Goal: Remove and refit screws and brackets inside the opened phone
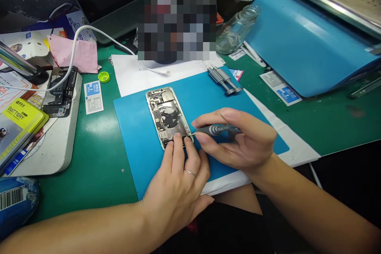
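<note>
An opened smartphone (171, 117) lies on a blue mat (137, 143), its circuit board and inner metal plate exposed. My left hand (181, 174) rests its outstretched fingertips on the phone's near end, with a ring on one finger. In my right hand (238, 139) is a grey screwdriver (216, 129), pinched between thumb and fingers. Its thin tip points left and meets the phone's lower right edge; the exact contact point is too small to make out. Fingers hide the phone's bottom parts.
More screwdrivers (223, 79) lie at the mat's far edge. A white cable (98, 29) arches over the left side, near a second opened phone (58, 91) and a yellow battery box (20, 127). A glass jar (236, 29) leans by a blue sheet (294, 43).
</note>
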Motion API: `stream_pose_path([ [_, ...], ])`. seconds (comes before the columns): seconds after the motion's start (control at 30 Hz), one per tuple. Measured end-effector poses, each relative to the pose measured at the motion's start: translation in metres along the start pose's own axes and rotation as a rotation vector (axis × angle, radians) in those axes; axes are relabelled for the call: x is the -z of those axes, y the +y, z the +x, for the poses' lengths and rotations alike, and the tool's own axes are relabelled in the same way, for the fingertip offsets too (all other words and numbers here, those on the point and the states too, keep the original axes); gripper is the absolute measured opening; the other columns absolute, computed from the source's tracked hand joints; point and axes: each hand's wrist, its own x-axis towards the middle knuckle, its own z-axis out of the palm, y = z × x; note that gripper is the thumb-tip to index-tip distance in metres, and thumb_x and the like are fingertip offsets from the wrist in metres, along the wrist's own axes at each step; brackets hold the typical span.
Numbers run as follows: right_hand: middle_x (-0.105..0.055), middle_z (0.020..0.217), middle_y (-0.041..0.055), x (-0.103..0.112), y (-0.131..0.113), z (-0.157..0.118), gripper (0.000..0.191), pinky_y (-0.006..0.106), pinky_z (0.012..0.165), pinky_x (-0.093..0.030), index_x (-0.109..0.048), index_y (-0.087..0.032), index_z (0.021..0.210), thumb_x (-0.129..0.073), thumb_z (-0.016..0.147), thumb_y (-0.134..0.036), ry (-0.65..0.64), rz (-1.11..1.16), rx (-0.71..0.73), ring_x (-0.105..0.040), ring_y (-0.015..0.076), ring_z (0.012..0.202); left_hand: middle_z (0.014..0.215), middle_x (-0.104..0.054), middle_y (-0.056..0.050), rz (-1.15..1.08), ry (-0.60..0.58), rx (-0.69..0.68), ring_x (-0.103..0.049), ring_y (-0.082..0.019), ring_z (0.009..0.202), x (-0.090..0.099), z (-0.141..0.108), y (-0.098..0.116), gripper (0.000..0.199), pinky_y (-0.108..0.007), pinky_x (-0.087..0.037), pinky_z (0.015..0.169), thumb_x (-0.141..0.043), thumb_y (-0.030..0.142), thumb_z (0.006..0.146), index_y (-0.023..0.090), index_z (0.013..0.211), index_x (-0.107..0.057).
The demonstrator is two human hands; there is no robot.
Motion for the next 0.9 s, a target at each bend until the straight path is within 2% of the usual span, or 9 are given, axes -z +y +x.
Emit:
stream_pose_path([
  [0.17, -0.075, 0.101, 0.0107, 0.0007, -0.0002, -0.0003, 0.084, 0.031, 0.061, -0.065, -0.033, -0.019, 0.158, -0.062, 0.081, 0.000, 0.013, 0.010, -0.011, -0.073, 0.0189, 0.075, 0.146, -0.056, -0.020, -0.002, 0.004, -0.003, -0.050, -0.044, 0.138, -0.0008, -0.0003, -0.0003, 0.081, -0.049, -0.042, 0.112, -0.057, 0.071, 0.089, 0.009, 0.142, -0.055],
  [0.33, -0.076, 0.095, 0.0064, -0.0018, 0.0016, 0.0004, 0.088, 0.028, 0.057, -0.064, -0.035, -0.022, 0.156, -0.071, 0.079, 0.000, 0.035, 0.017, -0.010, -0.072, 0.0170, 0.071, 0.147, -0.055, -0.021, 0.003, 0.001, -0.004, -0.050, -0.044, 0.138, -0.0009, 0.0000, -0.0004, 0.081, -0.049, -0.042, 0.113, -0.056, 0.069, 0.090, 0.008, 0.143, -0.055],
  [0.43, -0.074, 0.092, 0.0037, -0.0041, 0.0011, -0.0009, 0.085, 0.025, 0.051, -0.060, -0.038, -0.024, 0.155, -0.070, 0.080, 0.001, 0.064, 0.017, -0.078, -0.071, 0.0152, 0.066, 0.147, -0.056, -0.020, 0.006, -0.003, 0.001, -0.049, -0.044, 0.139, -0.0006, 0.0002, -0.0004, 0.082, -0.049, -0.042, 0.113, -0.056, 0.069, 0.090, 0.008, 0.145, -0.053],
  [0.53, -0.070, 0.118, 0.0071, -0.0056, -0.0001, -0.0017, 0.082, 0.026, 0.049, -0.058, -0.043, -0.029, 0.151, -0.069, 0.080, 0.001, 0.114, 0.030, -0.152, -0.074, 0.0157, 0.072, 0.147, -0.055, -0.021, 0.004, -0.005, 0.000, -0.049, -0.044, 0.139, -0.0010, 0.0000, -0.0002, 0.082, -0.049, -0.042, 0.113, -0.055, 0.069, 0.091, 0.008, 0.145, -0.052],
  [0.6, -0.063, 0.133, 0.0089, -0.0059, -0.0007, -0.0009, 0.083, 0.027, 0.050, -0.060, -0.043, -0.030, 0.151, -0.068, 0.079, 0.003, 0.127, 0.033, -0.148, -0.075, 0.0158, 0.076, 0.148, -0.054, -0.022, 0.001, -0.006, 0.000, -0.049, -0.044, 0.140, -0.0015, -0.0002, 0.0001, 0.083, -0.050, -0.041, 0.113, -0.055, 0.069, 0.091, 0.008, 0.146, -0.052],
  [0.73, -0.064, 0.131, 0.0080, -0.0052, -0.0013, 0.0012, 0.084, 0.026, 0.045, -0.057, -0.042, -0.031, 0.152, -0.068, 0.079, 0.003, 0.117, 0.011, -0.118, -0.074, 0.0149, 0.072, 0.148, -0.054, -0.023, -0.001, -0.006, 0.005, -0.049, -0.044, 0.140, -0.0022, 0.0000, 0.0007, 0.084, -0.050, -0.041, 0.113, -0.055, 0.070, 0.090, 0.008, 0.146, -0.051],
  [0.9, -0.062, 0.133, 0.0074, -0.0050, -0.0017, 0.0003, 0.084, 0.026, 0.044, -0.058, -0.044, -0.033, 0.151, -0.068, 0.079, 0.003, 0.144, 0.004, -0.146, -0.074, 0.0150, 0.073, 0.148, -0.054, -0.023, 0.005, -0.006, 0.010, -0.049, -0.043, 0.139, -0.0014, 0.0002, 0.0013, 0.083, -0.050, -0.042, 0.112, -0.056, 0.070, 0.090, 0.009, 0.145, -0.052],
])
